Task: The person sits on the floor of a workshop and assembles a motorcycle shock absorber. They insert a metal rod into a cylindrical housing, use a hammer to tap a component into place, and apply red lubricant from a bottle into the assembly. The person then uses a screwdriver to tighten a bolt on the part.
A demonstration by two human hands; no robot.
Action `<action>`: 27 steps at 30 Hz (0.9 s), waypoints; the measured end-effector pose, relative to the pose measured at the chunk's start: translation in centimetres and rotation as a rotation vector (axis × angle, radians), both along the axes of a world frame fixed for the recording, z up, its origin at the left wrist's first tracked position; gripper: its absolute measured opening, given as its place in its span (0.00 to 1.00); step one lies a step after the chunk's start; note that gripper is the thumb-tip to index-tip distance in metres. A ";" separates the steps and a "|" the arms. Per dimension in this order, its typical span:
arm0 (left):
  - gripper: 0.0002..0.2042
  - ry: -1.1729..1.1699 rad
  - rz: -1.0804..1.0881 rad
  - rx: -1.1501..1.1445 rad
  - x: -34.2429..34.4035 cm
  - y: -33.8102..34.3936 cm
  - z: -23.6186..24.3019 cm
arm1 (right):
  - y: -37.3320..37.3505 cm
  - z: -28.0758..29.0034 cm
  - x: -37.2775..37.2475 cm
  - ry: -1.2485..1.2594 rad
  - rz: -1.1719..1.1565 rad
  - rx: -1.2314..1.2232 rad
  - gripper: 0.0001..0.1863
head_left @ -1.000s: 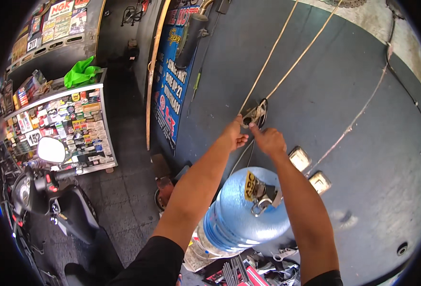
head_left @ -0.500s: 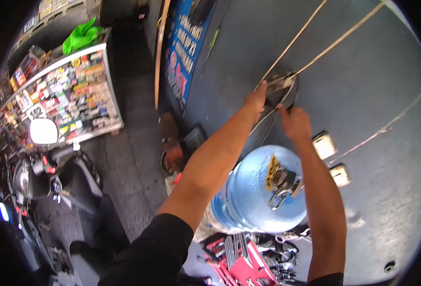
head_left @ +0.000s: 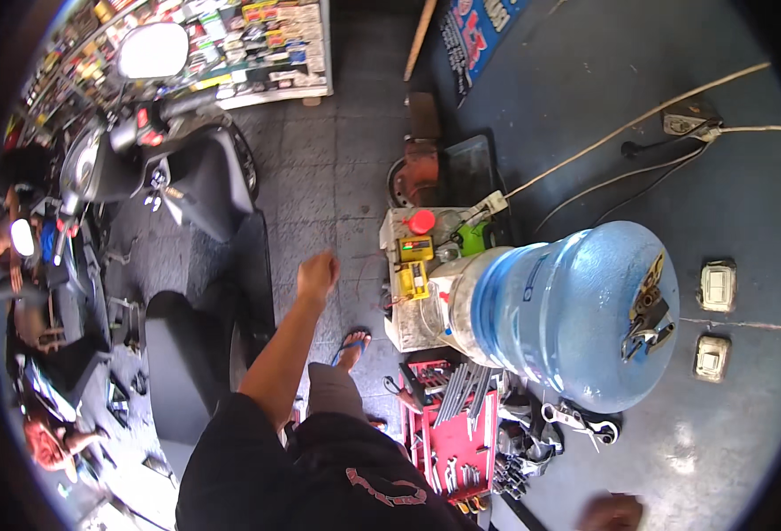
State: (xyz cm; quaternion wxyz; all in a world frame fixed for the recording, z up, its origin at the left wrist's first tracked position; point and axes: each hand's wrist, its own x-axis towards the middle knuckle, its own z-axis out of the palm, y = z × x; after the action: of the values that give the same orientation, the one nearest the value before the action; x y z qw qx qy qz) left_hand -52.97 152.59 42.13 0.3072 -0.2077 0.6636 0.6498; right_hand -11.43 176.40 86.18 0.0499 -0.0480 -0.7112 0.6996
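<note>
My left hand (head_left: 318, 276) hangs over the tiled floor, fingers curled into a loose fist with nothing seen in them. It is between the motorcycle seat (head_left: 176, 341) and a cluttered stand. At the lower edge, my right hand (head_left: 612, 513) is only partly in view and blurred, so its fingers cannot be read. On the dark wall a dirty socket box (head_left: 689, 120) has cords running to it; a black plug (head_left: 633, 150) shows beside it. The big blue water bottle (head_left: 545, 305) carries a clump of metal pieces (head_left: 649, 320) on its top.
A red tool tray (head_left: 457, 438) with wrenches and sockets sits below the bottle. Yellow devices (head_left: 414, 279) and a red-capped jar (head_left: 421, 221) are on the stand. Two wall switches (head_left: 718, 285) are at right. A goods-filled display case (head_left: 267, 53) stands far left; another person (head_left: 50, 442) is at the left edge.
Both hands have left the socket box and cords on the wall. My left hand dropped to the left, my right toward the lower edge. The view has turned leftward and down.
</note>
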 end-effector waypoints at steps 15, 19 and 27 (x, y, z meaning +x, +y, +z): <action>0.33 -0.442 -0.267 0.728 42.8 -4.4 5.5 | -16.9 -20.0 9.7 -0.159 -0.183 0.551 0.33; 0.27 -0.665 -0.151 1.114 52.0 -9.1 11.3 | -24.0 -21.7 15.0 -0.036 -0.141 0.551 0.37; 0.19 0.302 -0.882 0.010 62.6 -19.8 10.7 | -29.8 -31.0 24.2 -0.429 -0.030 0.280 0.31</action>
State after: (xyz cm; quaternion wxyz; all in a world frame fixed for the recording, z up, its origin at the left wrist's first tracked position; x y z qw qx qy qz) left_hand 9.65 132.77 52.84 0.4549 0.1928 0.7226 0.4835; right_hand 12.80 146.56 55.20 -0.0855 -0.1984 -0.7948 0.5672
